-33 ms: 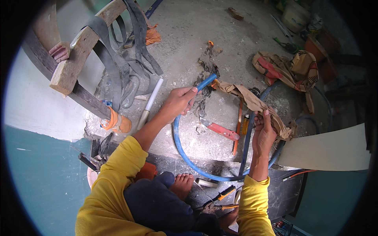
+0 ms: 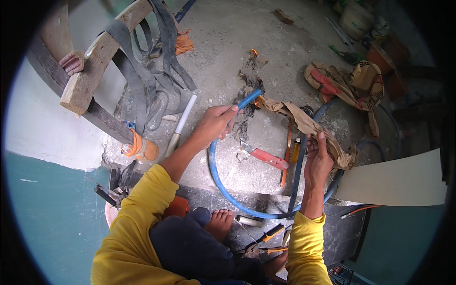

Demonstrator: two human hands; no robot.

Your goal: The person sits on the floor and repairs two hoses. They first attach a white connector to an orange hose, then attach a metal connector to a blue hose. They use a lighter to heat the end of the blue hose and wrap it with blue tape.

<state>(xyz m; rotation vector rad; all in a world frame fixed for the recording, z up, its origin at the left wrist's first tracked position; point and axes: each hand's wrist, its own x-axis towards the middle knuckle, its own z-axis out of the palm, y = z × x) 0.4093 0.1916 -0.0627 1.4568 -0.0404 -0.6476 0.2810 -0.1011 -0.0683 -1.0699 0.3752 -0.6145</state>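
My left hand is closed round a blue pipe near its end, which points up and to the right. From there the pipe bends down in a wide loop below my hands. My right hand grips a twisted strip of brown paper. The strip's far end burns with a small orange flame, right beside the pipe's end. Black charred paper lies on the floor under that end. Between my hands lies a red utility knife, its blade out.
Crumpled brown paper lies at the right, above a pale curved board. Another small flame shows farther off. A white tube and grey rubber strips are at the left. Orange-handled pliers lie near my feet.
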